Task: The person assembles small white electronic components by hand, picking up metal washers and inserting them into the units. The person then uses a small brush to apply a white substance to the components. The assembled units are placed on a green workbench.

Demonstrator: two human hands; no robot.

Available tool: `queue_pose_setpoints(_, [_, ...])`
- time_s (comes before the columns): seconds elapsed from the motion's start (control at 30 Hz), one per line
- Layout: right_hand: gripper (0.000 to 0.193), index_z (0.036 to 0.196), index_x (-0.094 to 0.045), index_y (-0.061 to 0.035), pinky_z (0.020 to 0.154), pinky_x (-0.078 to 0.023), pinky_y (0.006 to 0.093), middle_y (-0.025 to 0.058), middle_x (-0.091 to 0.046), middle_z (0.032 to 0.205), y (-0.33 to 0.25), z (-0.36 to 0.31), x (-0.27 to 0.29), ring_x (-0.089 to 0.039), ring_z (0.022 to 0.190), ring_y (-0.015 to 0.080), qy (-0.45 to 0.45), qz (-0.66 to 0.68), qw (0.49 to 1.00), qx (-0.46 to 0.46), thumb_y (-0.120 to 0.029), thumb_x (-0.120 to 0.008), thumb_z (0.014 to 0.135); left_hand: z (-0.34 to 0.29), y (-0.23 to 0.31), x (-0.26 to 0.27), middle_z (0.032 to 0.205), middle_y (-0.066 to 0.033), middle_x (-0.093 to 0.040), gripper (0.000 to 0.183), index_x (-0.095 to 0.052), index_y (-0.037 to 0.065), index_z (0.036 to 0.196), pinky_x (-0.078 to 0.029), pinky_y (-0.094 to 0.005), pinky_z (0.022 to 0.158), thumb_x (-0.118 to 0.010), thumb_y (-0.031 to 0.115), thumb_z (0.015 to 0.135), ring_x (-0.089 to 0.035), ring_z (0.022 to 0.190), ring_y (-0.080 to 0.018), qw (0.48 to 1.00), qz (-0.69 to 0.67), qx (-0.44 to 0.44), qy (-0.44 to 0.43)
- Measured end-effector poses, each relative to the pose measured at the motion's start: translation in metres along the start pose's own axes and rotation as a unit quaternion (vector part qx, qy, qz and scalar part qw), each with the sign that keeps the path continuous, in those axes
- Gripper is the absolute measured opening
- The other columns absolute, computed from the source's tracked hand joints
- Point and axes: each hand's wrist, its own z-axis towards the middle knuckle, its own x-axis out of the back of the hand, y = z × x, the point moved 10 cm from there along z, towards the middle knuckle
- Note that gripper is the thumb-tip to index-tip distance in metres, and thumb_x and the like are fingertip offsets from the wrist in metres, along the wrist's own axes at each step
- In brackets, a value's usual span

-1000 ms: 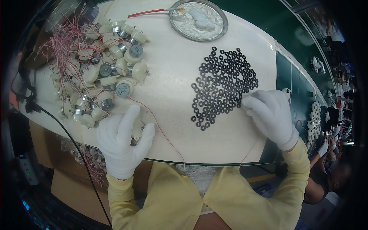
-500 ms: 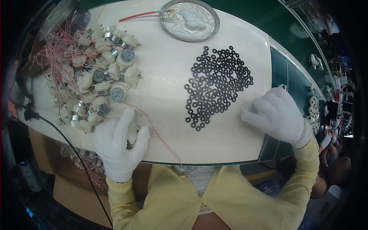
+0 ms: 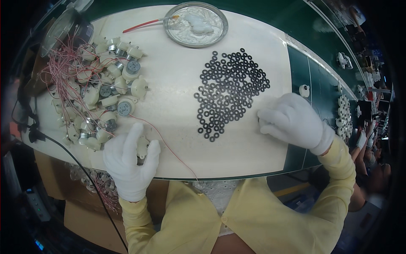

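Note:
At the table's near left, my left hand [image 3: 131,163], in a white glove, has its index finger and thumb on either side of a small cream-and-metal motor [image 3: 143,147]. The fingers partly cover this motor. A thin red wire [image 3: 165,144] runs from the motor pile to the near edge. My right hand [image 3: 292,120], also gloved, hovers or rests over the right side of the table with its fingers curled together; whatever is in them is hidden. To its left lie many small black rings [image 3: 230,91], spread in a flat patch.
A heap of cream motors [image 3: 97,89] with tangled red and white wires covers the left side. At the far edge sits a round metal dish [image 3: 195,40] of white paste with a red-handled brush [image 3: 146,25]. Another motor part [image 3: 304,90] stands on the green surface right.
The whole view has shifted slightly, so the table appears further left. My right fingers have drawn closer together, and the motor part beyond that hand shows more fully. My left hand keeps its place.

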Motion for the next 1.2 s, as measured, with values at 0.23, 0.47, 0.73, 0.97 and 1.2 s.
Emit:
queue_pose_setpoints(0.23, [0.026, 0.117, -0.067, -0.008, 0.069, -0.047, 0.0406, 0.0048, -0.063, 0.075, 0.029, -0.069, -0.008, -0.062, 0.069, 0.0275, 0.111, -0.012, 0.967, -0.227, -0.008, -0.067, 0.091, 0.0, 0.002, -0.002, 0.093, -0.0073, -0.061, 0.052, -0.068, 0.007, 0.128, -0.043, -0.0423, 0.075, -0.084, 0.02, 0.08, -0.053, 0.082, -0.0293, 1.0, 0.005, 0.002, -0.008])
queue_pose_setpoints(0.47, [0.027, 0.119, -0.068, -0.0084, 0.066, -0.044, 0.0393, 0.0055, -0.061, 0.075, 0.038, -0.102, 0.008, -0.058, 0.066, 0.0271, 0.161, -0.012, 0.943, -0.293, -0.011, -0.067, 0.092, -0.002, 0.001, -0.002, 0.102, -0.0109, -0.063, 0.045, -0.069, 0.005, 0.127, -0.046, -0.0436, 0.083, -0.078, 0.016, 0.085, -0.057, 0.092, -0.0315, 0.999, 0.011, 0.014, -0.03])
queue_pose_setpoints(0.73, [0.033, 0.112, -0.068, -0.0132, 0.065, -0.042, 0.0387, 0.0024, -0.056, 0.073, 0.008, -0.065, 0.019, -0.056, 0.066, 0.0241, 0.148, -0.115, 0.954, -0.233, -0.026, -0.08, 0.083, 0.001, 0.004, -0.001, 0.091, -0.0073, -0.058, 0.05, -0.068, 0.007, 0.128, -0.042, -0.0419, 0.073, -0.082, 0.018, 0.081, -0.051, 0.08, -0.029, 1.0, 0.01, -0.012, -0.006])
queue_pose_setpoints(0.97, [0.023, 0.103, -0.066, -0.0143, 0.067, -0.043, 0.0399, 0.0018, -0.059, 0.077, 0.025, -0.094, 0.021, -0.058, 0.069, 0.0248, 0.138, -0.168, 0.95, -0.223, -0.01, -0.076, 0.083, 0.001, 0.006, -0.002, 0.086, -0.0061, -0.059, 0.049, -0.068, 0.007, 0.127, -0.042, -0.0412, 0.072, -0.083, 0.017, 0.081, -0.052, 0.077, -0.0282, 1.0, 0.005, -0.011, -0.004])
queue_pose_setpoints(1.2, [0.055, 0.132, -0.065, -0.0061, 0.069, -0.043, 0.0412, 0.0041, -0.06, 0.082, -0.003, -0.091, 0.04, -0.056, 0.069, 0.0253, 0.166, -0.166, 0.943, -0.234, -0.01, -0.078, 0.079, -0.023, -0.015, 0.015, 0.084, -0.0078, -0.067, 0.034, -0.069, -0.001, 0.124, -0.045, -0.0398, 0.067, -0.069, 0.02, 0.097, -0.056, 0.067, -0.027, 0.978, -0.192, 0.075, 0.003])
